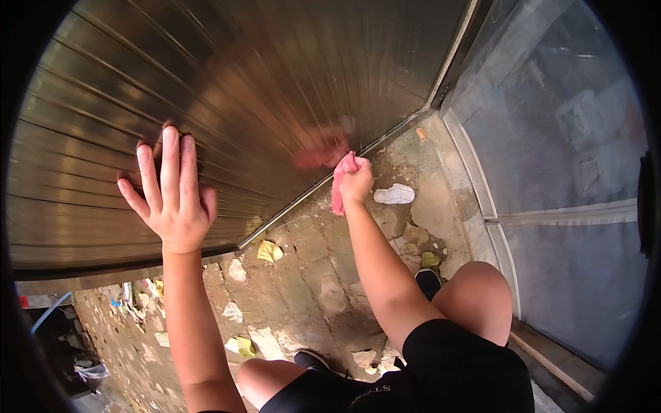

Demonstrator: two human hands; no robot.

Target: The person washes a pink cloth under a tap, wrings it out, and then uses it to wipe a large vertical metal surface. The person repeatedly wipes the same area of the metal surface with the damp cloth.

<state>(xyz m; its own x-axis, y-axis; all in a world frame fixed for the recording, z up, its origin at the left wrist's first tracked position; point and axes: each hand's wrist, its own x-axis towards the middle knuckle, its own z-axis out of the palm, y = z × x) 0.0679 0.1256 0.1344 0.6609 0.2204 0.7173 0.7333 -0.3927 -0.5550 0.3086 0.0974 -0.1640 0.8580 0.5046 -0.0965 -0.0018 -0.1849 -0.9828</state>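
A shiny brown metal door panel (289, 88) with narrow grooves spans the upper left. My left hand (178, 206) lies against its grooved face, fingers spread and nothing held. Low down, beside the panel's bottom edge (294, 210), my right hand (360, 180) grips a bunched pink cloth (338, 192). The cloth's top end meets or nearly meets the panel, and its lower end hangs over the paving. A blurred pink reflection of it shows in the metal.
White crumpled paper or cloth (394, 194) lies right of my right hand. Dry leaves (269, 251) are scattered over worn brick paving (315, 279). A mesh-like screen door (563, 155) stands at the right. Litter (126, 302) lies at lower left, near a clear plastic bag (92, 370).
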